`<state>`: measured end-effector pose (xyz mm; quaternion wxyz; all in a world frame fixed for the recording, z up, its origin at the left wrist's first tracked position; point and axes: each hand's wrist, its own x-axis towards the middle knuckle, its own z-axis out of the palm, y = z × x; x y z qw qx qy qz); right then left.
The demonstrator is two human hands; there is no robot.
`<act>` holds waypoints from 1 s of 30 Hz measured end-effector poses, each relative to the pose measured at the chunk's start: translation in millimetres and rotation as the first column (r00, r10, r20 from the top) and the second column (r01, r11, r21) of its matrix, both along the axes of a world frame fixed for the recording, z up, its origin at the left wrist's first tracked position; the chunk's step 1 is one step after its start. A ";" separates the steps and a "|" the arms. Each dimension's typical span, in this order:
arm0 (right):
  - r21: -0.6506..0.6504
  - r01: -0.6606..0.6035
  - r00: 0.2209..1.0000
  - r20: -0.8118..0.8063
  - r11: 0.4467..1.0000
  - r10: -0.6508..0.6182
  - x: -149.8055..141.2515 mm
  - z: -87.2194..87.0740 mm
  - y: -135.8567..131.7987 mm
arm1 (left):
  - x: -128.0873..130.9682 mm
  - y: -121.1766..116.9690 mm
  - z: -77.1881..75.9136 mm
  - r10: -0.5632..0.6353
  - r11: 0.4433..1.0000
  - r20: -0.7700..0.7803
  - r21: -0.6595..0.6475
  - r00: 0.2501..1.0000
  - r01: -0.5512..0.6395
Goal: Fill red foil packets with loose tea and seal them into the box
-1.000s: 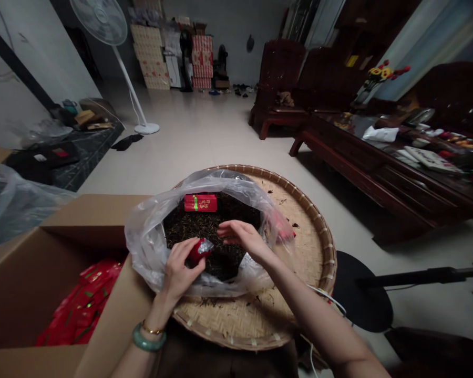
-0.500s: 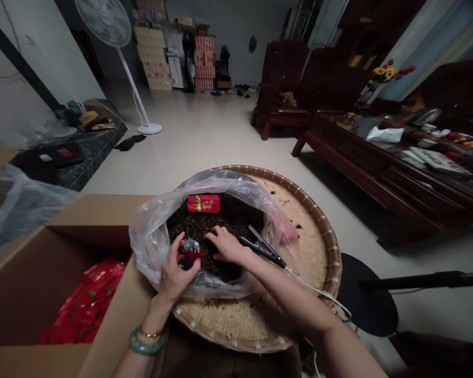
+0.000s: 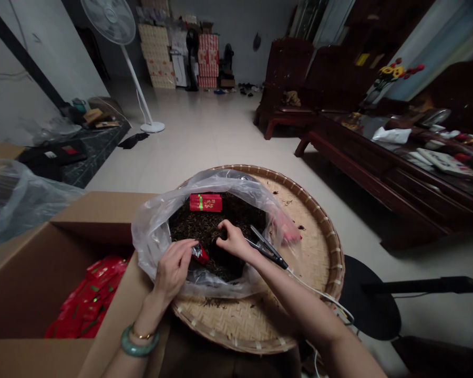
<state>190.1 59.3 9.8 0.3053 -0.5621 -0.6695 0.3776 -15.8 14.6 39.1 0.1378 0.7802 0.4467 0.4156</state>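
My left hand is closed on a small red foil packet, its silvery mouth facing up beside my fingertips. Just to its right, above loose dark tea leaves, my right hand curls thumb and fingers around a pinch of the leaves, partly hidden against the dark heap. The tea fills a clear plastic bag with its rim folded wide. A stack of flat red packets lies on the tea at the far side. Right of my right hand, a black hand-held heat sealer rests with its jaws apart.
Under the bag is a round woven bamboo tray with stray leaves. At left, an open cardboard box holds many red packets. The sealer's white cord crosses the tray's right rim. A dark wooden table and white fan stand beyond.
My right hand has risen out of the tea and shifted slightly right. My left hand has turned so its back faces up, with the packet tilted to the right.
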 end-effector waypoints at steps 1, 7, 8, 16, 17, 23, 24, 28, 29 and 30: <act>-0.023 0.015 0.999 -0.038 1.000 -0.016 0.1 0.2 -0.7 | 0.1 1.0 2.3 0.029 1.000 0.009 -0.013 1.000 -0.028; -0.518 -0.178 0.662 -0.692 0.836 -0.288 7.4 13.7 -13.9 | 4.9 7.8 12.4 0.046 0.978 0.025 -0.203 0.999 -0.040; -0.563 -0.250 0.553 -0.751 0.788 -0.361 9.8 17.6 -16.7 | 6.4 8.8 13.8 0.038 0.972 0.029 -0.233 0.999 -0.030; -0.505 -0.421 0.417 -0.845 0.754 -0.333 29.1 60.5 -31.2 | 23.5 16.5 18.1 -0.019 0.941 0.078 -0.336 0.997 0.045; -0.482 -0.436 0.432 -0.853 0.760 -0.292 30.8 67.3 -32.1 | 26.5 16.8 18.3 -0.024 0.942 0.082 -0.333 0.996 0.050; -0.405 -0.472 0.581 -0.811 0.783 -0.070 27.5 94.5 -32.3 | 45.4 14.8 18.7 -0.022 0.942 0.089 -0.331 0.996 0.051; -0.402 -0.465 0.609 -0.792 0.789 -0.045 25.5 95.4 -31.5 | 47.7 14.0 17.9 -0.022 0.943 0.094 -0.329 0.995 0.052; -0.415 -0.437 0.683 -0.730 0.798 -0.005 20.6 93.8 -28.1 | 52.6 10.7 11.5 0.000 0.936 0.202 -0.344 0.979 0.071; -0.418 -0.438 0.692 -0.721 0.796 0.001 20.5 93.3 -27.3 | 53.0 10.0 9.4 0.009 0.930 0.251 -0.358 0.968 0.084; -0.421 -0.443 0.699 -0.715 0.791 0.011 20.9 93.2 -26.7 | 53.4 9.4 7.3 0.017 0.921 0.300 -0.377 0.954 0.102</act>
